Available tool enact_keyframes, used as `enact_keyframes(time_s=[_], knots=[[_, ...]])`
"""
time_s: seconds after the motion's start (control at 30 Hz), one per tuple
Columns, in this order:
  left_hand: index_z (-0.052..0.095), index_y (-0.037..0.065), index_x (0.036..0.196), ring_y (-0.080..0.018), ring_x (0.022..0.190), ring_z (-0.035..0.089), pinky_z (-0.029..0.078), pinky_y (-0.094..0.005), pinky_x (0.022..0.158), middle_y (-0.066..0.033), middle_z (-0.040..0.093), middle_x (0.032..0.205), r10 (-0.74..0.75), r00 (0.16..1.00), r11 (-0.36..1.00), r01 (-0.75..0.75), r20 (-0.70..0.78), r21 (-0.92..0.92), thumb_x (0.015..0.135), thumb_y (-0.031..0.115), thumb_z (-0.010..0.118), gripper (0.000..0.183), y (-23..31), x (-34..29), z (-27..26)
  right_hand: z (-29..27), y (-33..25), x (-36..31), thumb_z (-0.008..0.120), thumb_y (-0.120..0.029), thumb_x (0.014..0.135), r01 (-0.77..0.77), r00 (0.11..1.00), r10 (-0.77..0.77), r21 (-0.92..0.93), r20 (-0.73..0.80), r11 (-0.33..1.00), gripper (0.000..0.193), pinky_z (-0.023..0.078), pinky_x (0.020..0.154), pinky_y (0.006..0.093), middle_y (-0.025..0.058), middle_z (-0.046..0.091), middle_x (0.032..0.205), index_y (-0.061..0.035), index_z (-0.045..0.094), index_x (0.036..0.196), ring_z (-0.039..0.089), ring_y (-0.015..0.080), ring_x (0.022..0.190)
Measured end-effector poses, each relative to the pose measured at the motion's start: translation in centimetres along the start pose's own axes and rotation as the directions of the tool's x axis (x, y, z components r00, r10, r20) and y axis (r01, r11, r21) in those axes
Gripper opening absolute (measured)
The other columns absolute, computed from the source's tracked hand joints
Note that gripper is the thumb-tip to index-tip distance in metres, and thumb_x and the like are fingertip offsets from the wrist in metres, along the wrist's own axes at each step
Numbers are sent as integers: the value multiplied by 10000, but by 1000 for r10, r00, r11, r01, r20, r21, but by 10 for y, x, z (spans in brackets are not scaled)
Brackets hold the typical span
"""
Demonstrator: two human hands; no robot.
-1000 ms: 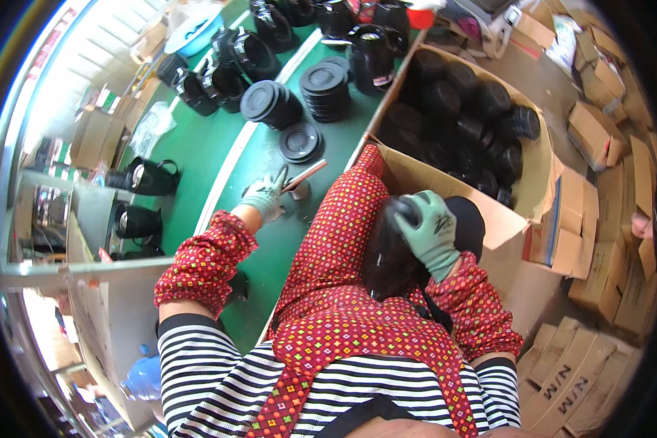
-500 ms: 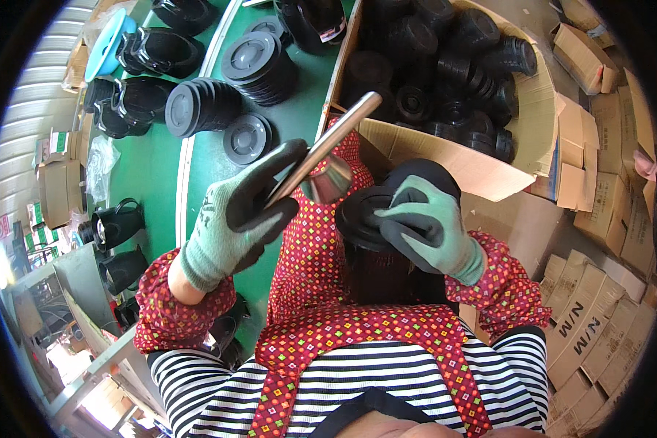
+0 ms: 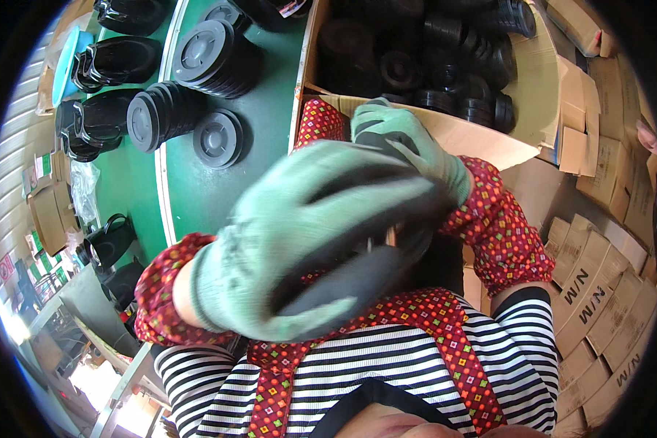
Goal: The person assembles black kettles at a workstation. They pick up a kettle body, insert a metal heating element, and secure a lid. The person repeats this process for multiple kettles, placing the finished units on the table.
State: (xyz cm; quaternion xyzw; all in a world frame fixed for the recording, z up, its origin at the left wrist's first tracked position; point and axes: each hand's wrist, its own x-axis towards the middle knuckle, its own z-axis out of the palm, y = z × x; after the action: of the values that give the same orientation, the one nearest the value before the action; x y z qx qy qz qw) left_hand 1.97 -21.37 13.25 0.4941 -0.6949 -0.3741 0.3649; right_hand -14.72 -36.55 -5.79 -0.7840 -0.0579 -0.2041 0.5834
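Note:
My left hand (image 3: 321, 237), in a pale green glove with black palm coating, is large and motion-blurred in the middle of the view. Its fingers curl around, and small metallic glints between them show part of the steel-rod tool (image 3: 391, 236); the rest of it is hidden. Just behind and to the right, my gloved right hand (image 3: 409, 139) bends over a round black lid (image 3: 418, 237), mostly covered by the left hand. Both hands are close together above my lap, over a red patterned apron (image 3: 321, 123).
On the green table (image 3: 197, 193) at left stand stacked black lids (image 3: 201, 51), a lower stack (image 3: 217, 139) and glossy black jugs (image 3: 124, 60). A cardboard box (image 3: 482, 144) full of black round parts is ahead. Flattened cartons (image 3: 591, 292) lie at right; a blue basin (image 3: 67, 66) sits far left.
My left hand has swung right and closer, bringing the steel tool to the black lid. My right hand has risen slightly and turned over. The view has shifted a little to the right.

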Motion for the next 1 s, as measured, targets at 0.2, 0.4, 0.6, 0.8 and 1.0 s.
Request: enact_keyframes(time_s=[0.2, 0.4, 0.6, 0.8, 1.0], knots=[[638, 49, 1304, -332, 1074, 634, 482, -486, 938, -153, 651, 1155, -79, 991, 972, 52, 111, 229, 898, 379, 704, 527, 9, 43, 76, 27, 22, 4, 650, -185, 1021, 140, 990, -126, 282, -67, 949, 240, 450, 1042, 432, 175, 614, 1240, -9, 652, 1184, 585, 330, 1158], [604, 35, 1338, -350, 1096, 613, 454, -506, 946, -163, 631, 1163, -293, 955, 833, 279, -47, 477, 911, 356, 718, 546, 10, 68, 124, 36, 6, 8, 637, -187, 1039, -39, 997, -16, 717, 71, 696, 231, 432, 1111, 445, 168, 605, 1323, -30, 672, 1205, 556, 341, 1281], [696, 112, 1236, -295, 972, 611, 469, -482, 879, -80, 637, 1084, -108, 989, 956, 75, 105, 283, 824, 364, 753, 486, 27, 35, 115, 38, -26, 8, 610, -214, 1050, -31, 996, -43, 748, 79, 662, 221, 372, 1187, 491, 167, 609, 1351, -41, 695, 1158, 527, 365, 1375], [730, 101, 934, -315, 902, 617, 464, -512, 963, -80, 656, 944, 293, 956, 933, -284, 10, -220, 917, 449, 690, 351, -8, 2, 81, 15, -53, -7, 636, -350, 953, -13, 997, 15, 27, -80, 1000, 306, 338, 1167, 563, 146, 634, 1091, -57, 703, 1008, 565, 384, 1171], [730, -35, 1095, -380, 977, 659, 465, -567, 1036, -159, 683, 963, -2, 995, 868, 54, 104, -493, 975, 564, 522, 646, 4, -10, 35, -20, -58, 3, 788, -403, 833, -30, 960, 94, -235, 265, 971, 488, 386, 1140, 583, 171, 613, 1166, -92, 678, 1193, 551, 420, 1181]])
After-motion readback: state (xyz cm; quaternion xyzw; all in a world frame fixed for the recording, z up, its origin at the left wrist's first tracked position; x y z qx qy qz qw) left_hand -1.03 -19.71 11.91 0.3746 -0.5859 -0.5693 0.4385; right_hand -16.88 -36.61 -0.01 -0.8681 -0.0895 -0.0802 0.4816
